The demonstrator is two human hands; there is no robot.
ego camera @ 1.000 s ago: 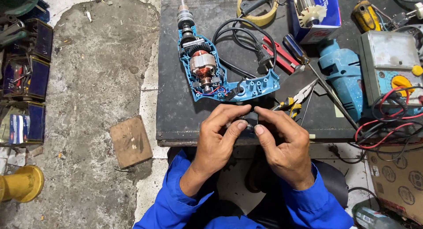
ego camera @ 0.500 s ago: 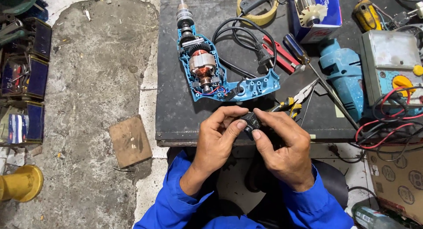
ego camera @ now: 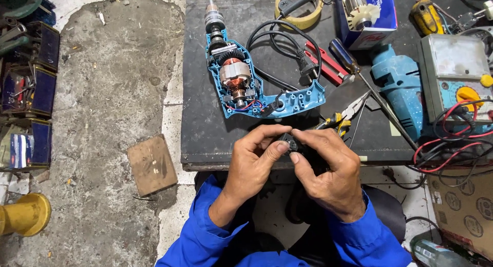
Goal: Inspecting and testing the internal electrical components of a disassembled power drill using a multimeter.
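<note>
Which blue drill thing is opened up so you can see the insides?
The opened drill half, left on the dark table: its copper motor and gears show. The other blue drill shell, further right, shows only plain closed plastic.

- My fingers (ego camera: 277, 148) cover most of the small black part (ego camera: 287, 141); I can't tell its shape.
- My right hand (ego camera: 328, 169) hides the near table (ego camera: 205, 138) edge.
- Right of the table, the box (ego camera: 462, 205) and bottle (ego camera: 436, 254) are cut off.
- Far left of the table, the yellow post (ego camera: 23, 215) is cropped.
</note>
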